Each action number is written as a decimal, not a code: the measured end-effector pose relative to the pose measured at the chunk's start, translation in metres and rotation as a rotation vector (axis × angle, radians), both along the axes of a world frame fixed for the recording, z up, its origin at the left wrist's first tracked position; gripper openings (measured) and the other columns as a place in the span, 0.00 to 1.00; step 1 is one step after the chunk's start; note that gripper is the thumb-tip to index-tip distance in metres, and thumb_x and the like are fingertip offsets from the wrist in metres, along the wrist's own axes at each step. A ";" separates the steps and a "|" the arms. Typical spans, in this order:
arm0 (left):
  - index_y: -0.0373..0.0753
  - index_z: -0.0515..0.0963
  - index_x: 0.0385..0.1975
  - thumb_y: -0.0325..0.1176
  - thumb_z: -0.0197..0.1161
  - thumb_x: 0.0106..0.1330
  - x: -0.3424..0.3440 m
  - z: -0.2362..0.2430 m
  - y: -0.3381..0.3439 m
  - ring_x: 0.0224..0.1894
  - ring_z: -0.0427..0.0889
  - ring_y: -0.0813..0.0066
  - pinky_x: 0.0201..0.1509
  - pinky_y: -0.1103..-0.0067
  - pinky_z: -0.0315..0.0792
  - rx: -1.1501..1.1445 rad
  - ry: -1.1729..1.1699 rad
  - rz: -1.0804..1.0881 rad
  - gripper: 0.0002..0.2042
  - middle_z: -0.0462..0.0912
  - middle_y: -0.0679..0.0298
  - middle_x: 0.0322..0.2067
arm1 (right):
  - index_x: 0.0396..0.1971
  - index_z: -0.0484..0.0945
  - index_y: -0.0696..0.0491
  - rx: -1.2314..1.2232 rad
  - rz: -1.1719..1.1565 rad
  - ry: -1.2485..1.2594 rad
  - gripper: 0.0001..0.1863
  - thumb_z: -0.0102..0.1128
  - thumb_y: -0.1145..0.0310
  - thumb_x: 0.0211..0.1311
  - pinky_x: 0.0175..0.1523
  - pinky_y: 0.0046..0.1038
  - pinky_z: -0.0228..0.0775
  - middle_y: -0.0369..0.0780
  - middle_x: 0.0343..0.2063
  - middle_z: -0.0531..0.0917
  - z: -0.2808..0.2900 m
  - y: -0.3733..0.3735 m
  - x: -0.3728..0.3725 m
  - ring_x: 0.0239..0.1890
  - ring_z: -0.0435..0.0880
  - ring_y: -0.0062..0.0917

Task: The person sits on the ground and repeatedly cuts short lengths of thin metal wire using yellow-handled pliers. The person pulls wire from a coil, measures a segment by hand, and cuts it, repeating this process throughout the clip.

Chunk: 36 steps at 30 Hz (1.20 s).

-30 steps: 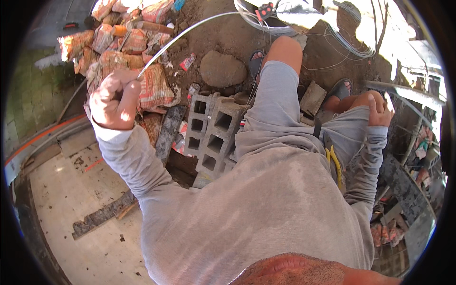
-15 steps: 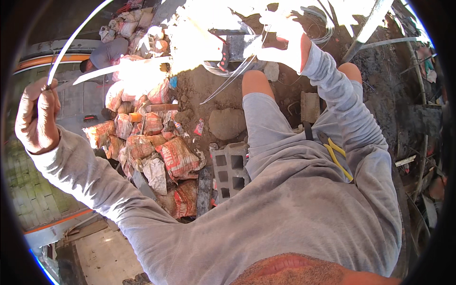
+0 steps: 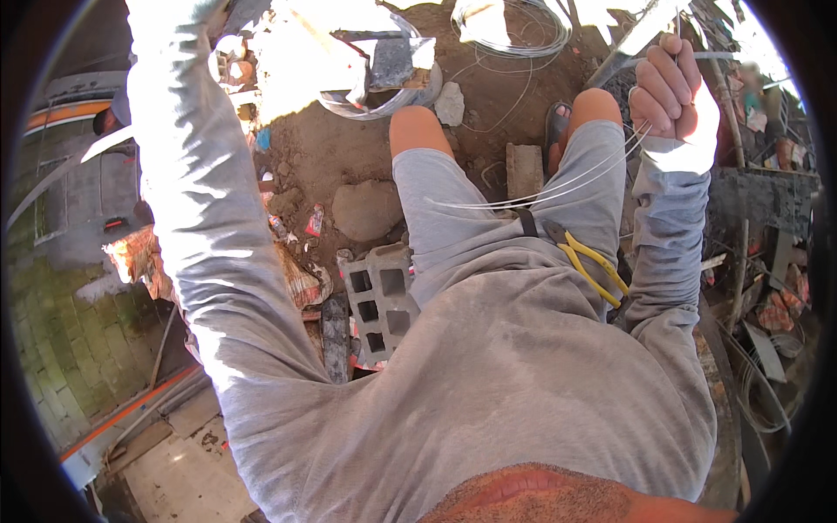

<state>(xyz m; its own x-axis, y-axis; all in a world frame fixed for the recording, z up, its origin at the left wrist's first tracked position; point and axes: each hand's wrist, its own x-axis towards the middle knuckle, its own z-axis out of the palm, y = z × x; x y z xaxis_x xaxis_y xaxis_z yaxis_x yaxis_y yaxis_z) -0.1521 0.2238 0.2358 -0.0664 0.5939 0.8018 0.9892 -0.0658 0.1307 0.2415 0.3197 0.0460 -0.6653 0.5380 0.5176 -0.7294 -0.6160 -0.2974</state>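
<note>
Curled tight, my right hand [image 3: 671,98] grips thin pale wire strands [image 3: 501,206], the fingers pressed together around them just beyond my right knee. From under that fist the strands bow leftward across my thighs, their loose ends over the left one; whether they touch the cloth I cannot tell. One length rises above my knuckles. My left sleeve [image 3: 222,218] stretches up past the upper rim, so the left hand is out of view and I cannot tell its grip. Yellow-handled pliers [image 3: 593,255] lie against my shorts at the right hip, near a black strap [image 3: 527,221] at my waist. Between my legs a grey concrete piece [image 3: 524,170] sits on the dirt ground [image 3: 493,148], and hollow concrete blocks [image 3: 378,296] stand beside my left thigh, with a big rounded rock [image 3: 364,211] just beyond them. Toward the ground's far edge lies a wire coil [image 3: 516,50]; at its left edge, orange-and-white sacks [image 3: 135,253] border greenish paving [image 3: 78,357].
</note>
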 end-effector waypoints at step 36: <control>0.26 0.77 0.40 0.38 0.60 0.70 0.215 -0.219 -0.108 0.25 0.79 0.73 0.30 0.78 0.76 -0.478 -1.439 -0.915 0.16 0.77 0.60 0.27 | 0.60 0.65 0.63 -0.143 -0.067 -0.452 0.21 0.45 0.69 0.73 0.42 0.37 0.80 0.46 0.41 0.82 -0.007 -0.032 -0.055 0.41 0.84 0.35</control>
